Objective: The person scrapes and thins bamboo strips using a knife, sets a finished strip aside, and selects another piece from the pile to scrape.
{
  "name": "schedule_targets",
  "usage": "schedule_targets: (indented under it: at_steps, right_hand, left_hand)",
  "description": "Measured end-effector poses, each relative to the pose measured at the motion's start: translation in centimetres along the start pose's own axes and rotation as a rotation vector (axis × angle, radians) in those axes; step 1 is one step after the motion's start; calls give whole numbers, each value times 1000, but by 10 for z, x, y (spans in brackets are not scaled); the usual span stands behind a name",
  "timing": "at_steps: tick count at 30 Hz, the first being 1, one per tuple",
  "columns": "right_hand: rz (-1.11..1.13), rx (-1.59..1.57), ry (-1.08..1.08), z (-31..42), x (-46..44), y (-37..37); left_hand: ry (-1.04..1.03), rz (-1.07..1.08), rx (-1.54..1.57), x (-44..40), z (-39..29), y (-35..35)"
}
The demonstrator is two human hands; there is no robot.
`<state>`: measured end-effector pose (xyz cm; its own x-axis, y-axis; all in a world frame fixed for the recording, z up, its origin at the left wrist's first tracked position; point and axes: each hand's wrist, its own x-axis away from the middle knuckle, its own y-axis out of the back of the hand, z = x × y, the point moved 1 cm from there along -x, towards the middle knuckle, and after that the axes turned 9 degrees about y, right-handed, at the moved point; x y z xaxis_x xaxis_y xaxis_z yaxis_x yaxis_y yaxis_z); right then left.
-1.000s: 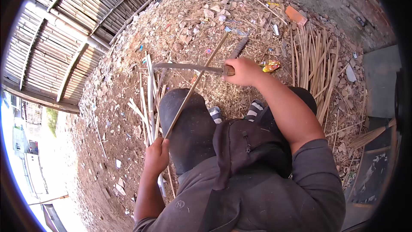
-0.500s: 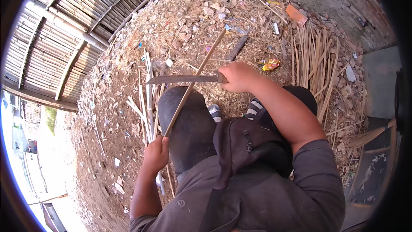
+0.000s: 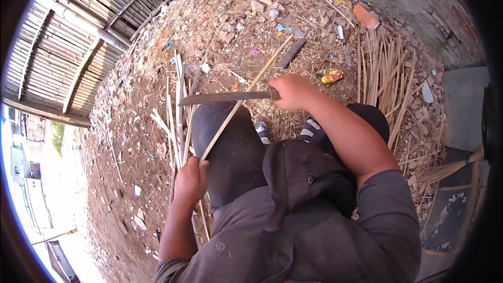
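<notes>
My right hand point(image 3: 295, 92) is closed around the handle of a machete point(image 3: 225, 97), its long blade pointing left above my bent knee. In my left hand point(image 3: 190, 182) is the near end of a thin bamboo strip point(image 3: 250, 88), which slants up and to the right. The blade crosses this strip near its middle; I cannot tell how firmly they touch. Beside my left hand, several pale split bamboo pieces point(image 3: 179, 102) lie on the ground. A dark, ridged bar point(image 3: 291, 54) rests beyond my right hand.
A large bundle of bamboo strips point(image 3: 381, 71) lies on the right. Stones, dry shavings and litter cover the ground, with a yellow-red wrapper point(image 3: 331, 76) and a brick piece point(image 3: 365, 17). A bamboo fence point(image 3: 68, 47) stands at left, a wall point(image 3: 403, 0) at upper right.
The bamboo strip's far end has shifted right and its upper side now looks paler. My left hand has moved slightly up and left. The machete stays nearly in place.
</notes>
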<state>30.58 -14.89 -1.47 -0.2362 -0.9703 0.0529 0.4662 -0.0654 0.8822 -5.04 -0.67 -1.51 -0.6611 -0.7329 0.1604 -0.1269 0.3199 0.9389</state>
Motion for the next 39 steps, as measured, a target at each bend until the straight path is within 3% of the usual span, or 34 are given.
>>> schedule_targets:
  at_steps: [4, 9, 12, 13, 17, 20, 23, 26, 30, 35, 38, 39]
  right_hand:
    - [-280, -254, -121, -54, -18, -23]
    - [-2, 30, 18, -4, -8, -15]
    - [-38, -129, 53, -21, -14, -25]
    - [-56, -184, -70, -30, -19, -27]
    - [-83, -32, 0, -32, -16, -23]
    - [27, 21, -43, 7, -4, 1]
    - [-15, -97, -101, -43, -20, -26]
    - [-55, -53, -46, -43, -16, -25]
    - [-11, 57, -36, 9, -3, -2]
    - [-136, -43, -79, -49, -17, -30]
    - [-208, -36, 31, -32, -13, -22]
    - [-102, -33, -37, -4, -4, -5]
  left_hand:
    - [22, 19, 26, -4, 0, -1]
    - [31, 53, 31, -4, -3, 5]
    - [50, 21, 5, 3, -3, -2]
    - [54, -9, -2, 3, -7, -6]
    - [82, -40, -71, 0, -16, 0]
    - [82, 2, -66, 0, -15, 2]
    - [100, -3, -61, -3, -25, 0]
    - [94, -8, -97, -8, -22, 2]
    - [38, 14, -28, -11, -15, 1]
    - [59, 12, -62, -12, -22, 6]
    - [54, 45, -39, -14, -17, 7]
    - [39, 48, -33, -15, -16, 7]
